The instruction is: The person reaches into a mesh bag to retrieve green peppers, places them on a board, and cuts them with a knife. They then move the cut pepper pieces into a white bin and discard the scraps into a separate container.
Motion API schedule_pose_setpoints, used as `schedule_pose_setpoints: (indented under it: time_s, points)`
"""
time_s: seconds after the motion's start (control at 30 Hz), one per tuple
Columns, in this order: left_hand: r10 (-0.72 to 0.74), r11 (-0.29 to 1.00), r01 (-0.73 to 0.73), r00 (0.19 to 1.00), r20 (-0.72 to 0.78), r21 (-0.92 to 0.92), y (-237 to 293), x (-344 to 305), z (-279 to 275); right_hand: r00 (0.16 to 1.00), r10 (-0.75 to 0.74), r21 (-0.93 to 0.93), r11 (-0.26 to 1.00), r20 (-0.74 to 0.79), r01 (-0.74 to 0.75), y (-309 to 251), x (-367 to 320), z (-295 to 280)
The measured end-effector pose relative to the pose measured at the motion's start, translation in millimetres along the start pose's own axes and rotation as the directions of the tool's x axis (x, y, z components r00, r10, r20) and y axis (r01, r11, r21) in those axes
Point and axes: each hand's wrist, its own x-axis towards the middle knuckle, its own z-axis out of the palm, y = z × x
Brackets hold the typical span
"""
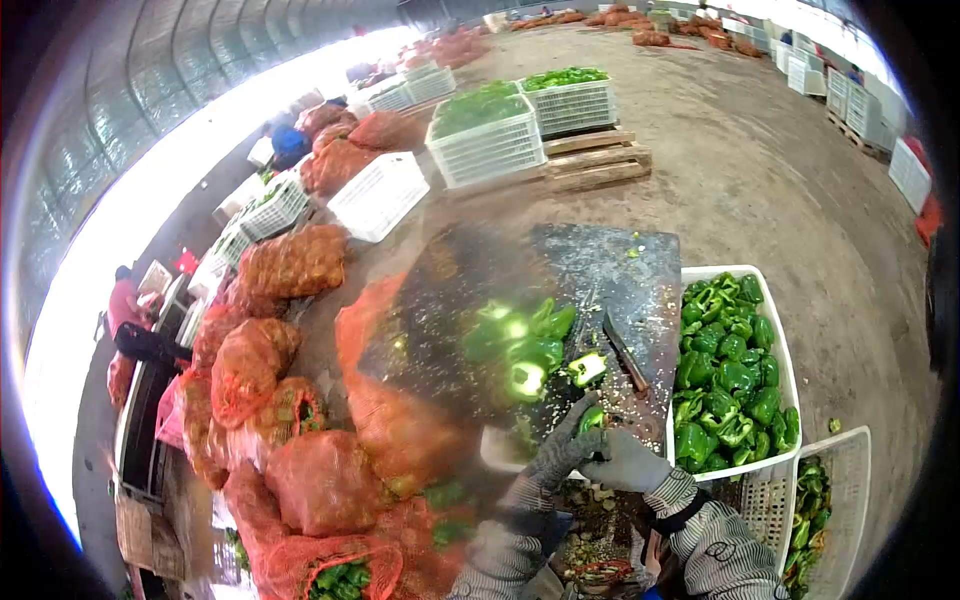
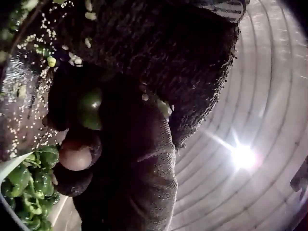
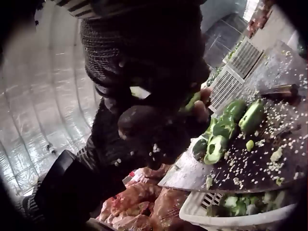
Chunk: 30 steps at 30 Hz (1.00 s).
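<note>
At the near edge of a dark cutting board (image 1: 650, 270), both gloved hands work close together on a green bell pepper (image 1: 592, 418). My left hand (image 1: 560, 448) grips the pepper from the left. Curled against its near right side, my right hand (image 1: 628, 460) holds it too. Much of the pepper is hidden by the fingers, though its shiny green skin (image 2: 90, 109) shows in the left wrist view. On the board lie several cut peppers (image 3: 226, 127), one pale-fleshed piece (image 1: 587, 369) and a knife (image 1: 625, 352). White seeds are scattered around them.
A white crate (image 1: 730, 470) full of green peppers stands against the board's right side. Below it is another crate (image 1: 850, 500) with pepper scraps. Red mesh sacks (image 1: 320, 480) crowd the left. Beyond the board, pepper-filled crates (image 1: 485, 150) stand by a wooden pallet (image 1: 600, 168).
</note>
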Motion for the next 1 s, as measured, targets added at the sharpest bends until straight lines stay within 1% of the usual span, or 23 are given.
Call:
schedule_pose_setpoints:
  time_s: [0.03, 0.07, 0.13, 0.17, 0.2, 0.23, 0.27, 0.3, 0.33, 0.37, 0.4, 0.43, 0.5, 0.53, 0.6, 0.67, 0.73, 0.8, 0.83, 0.87, 0.93, 0.97, 1.0]
  points:
    - [-0.200, 0.979, 0.197, 0.978, -0.066, -0.057, 27.8, 2.9, 5.4, 0.997, -0.081, 0.066, 0.995, 0.014, 0.080, 6.2, 2.1, -1.4]
    - [-0.197, 0.979, 0.194, 0.979, -0.050, -0.055, 32.2, 3.1, 5.3, 0.986, -0.162, 0.129, 0.979, 0.027, 0.157, 11.2, 3.2, -3.4]
    - [-0.311, 0.862, 0.330, 0.944, 0.114, -0.385, 35.0, 1.8, 3.2, 0.973, -0.233, -0.002, 0.973, 0.002, 0.233, 13.6, 3.6, -11.3]
    - [-0.059, 0.990, 0.057, 0.998, -0.014, -0.130, 18.4, 6.1, 5.0, 0.978, -0.199, 0.040, 0.980, 0.060, 0.197, 14.2, 4.0, -13.5]
    - [-0.062, 0.990, 0.061, 0.998, -0.004, -0.128, 2.8, 3.4, 7.1, 0.978, -0.169, 0.085, 0.983, 0.120, 0.160, 15.9, 4.4, -13.2]
    - [-0.149, 0.918, 0.165, 0.986, 0.072, -0.360, 16.7, -0.4, 5.9, 0.977, -0.069, 0.171, 0.985, 0.201, 0.034, 19.6, 7.3, -13.7]
    - [-0.216, 0.781, 0.273, 0.962, 0.167, -0.561, 28.4, -3.0, 3.6, 0.978, -0.068, 0.177, 0.984, 0.196, 0.033, 25.4, 7.6, -11.3]
    - [-0.238, 0.926, 0.259, 0.965, 0.108, -0.273, 36.7, 0.8, 0.1, 0.977, -0.150, 0.244, 0.964, 0.155, 0.109, 32.3, 6.1, -8.4]
    - [-0.237, 0.927, 0.259, 0.965, 0.112, -0.271, 38.2, 1.9, -0.3, 0.967, -0.230, 0.306, 0.933, 0.108, 0.187, 36.1, 4.8, -7.5]
    - [-0.205, 0.942, 0.217, 0.976, 0.073, -0.257, 38.7, 2.3, 1.4, 0.975, -0.061, 0.324, 0.946, 0.216, -0.012, 16.8, -1.7, -13.7]
    - [-0.176, 0.953, 0.179, 0.984, 0.035, -0.243, 39.0, 1.4, 3.4, 0.976, -0.054, 0.331, 0.943, 0.212, -0.020, 2.3, -5.3, -17.6]
    - [-0.338, 0.938, 0.342, 0.939, 0.065, -0.049, 60.7, 7.2, 0.1, 0.987, -0.052, 0.197, 0.980, 0.150, 0.021, -9.8, -7.2, -19.4]
    - [-0.448, 0.894, 0.444, 0.879, -0.162, -0.060, 60.4, 6.0, 9.0, 0.998, -0.040, -0.111, 0.993, -0.050, 0.034, -1.7, 5.2, -8.8]
    - [-0.370, 0.927, 0.375, 0.897, -0.241, -0.030, 46.7, 6.8, 4.9, 0.981, -0.032, -0.272, 0.962, -0.189, -0.021, 21.8, 18.1, 5.1]
    - [-0.158, 0.986, 0.167, 0.908, -0.388, -0.011, 32.4, 9.5, -4.8, 0.886, -0.308, -0.136, 0.951, -0.347, 0.277, 37.8, 27.6, 14.7]
    - [-0.027, 0.995, -0.027, 0.845, -0.533, -0.094, 21.4, 9.6, -16.4, 0.939, -0.238, -0.390, 0.912, -0.248, 0.128, 43.7, 27.6, 17.3]
    - [0.020, 0.951, -0.207, 0.780, -0.626, -0.228, 15.8, 9.0, -31.5, 0.958, -0.173, -0.418, 0.906, -0.231, 0.063, 56.5, 26.9, 4.1]
    - [-0.015, 0.840, -0.322, 0.791, -0.612, -0.437, 5.5, 2.7, -36.2, 0.979, -0.116, -0.492, 0.870, -0.168, 0.018, 68.2, 33.1, 18.6]
    - [-0.063, 0.744, -0.333, 0.828, -0.557, -0.580, -3.9, 2.5, -36.5, 0.970, -0.074, -0.376, 0.926, -0.232, -0.019, 61.5, 36.5, 15.8]
    - [-0.085, 0.533, -0.390, 0.858, -0.506, -0.751, 6.2, 7.7, -29.2, 0.985, -0.063, 0.034, 0.997, -0.160, 0.070, 42.4, 26.3, -5.1]
    - [0.030, 0.538, -0.347, 0.919, -0.394, -0.768, 29.3, 11.4, -4.4, 0.930, -0.309, 0.375, 0.853, -0.198, 0.363, 65.6, 38.0, -2.6]
    - [0.011, 0.636, -0.322, 0.913, -0.409, -0.701, 27.7, 18.3, 5.1, 0.931, -0.302, 0.374, 0.854, -0.206, 0.361, 63.2, 37.0, -3.6]
    - [0.050, 0.607, -0.291, 0.942, -0.331, -0.739, 27.0, 24.3, 15.7, 0.896, -0.247, 0.356, 0.853, -0.368, 0.382, 57.2, 37.3, -1.9]
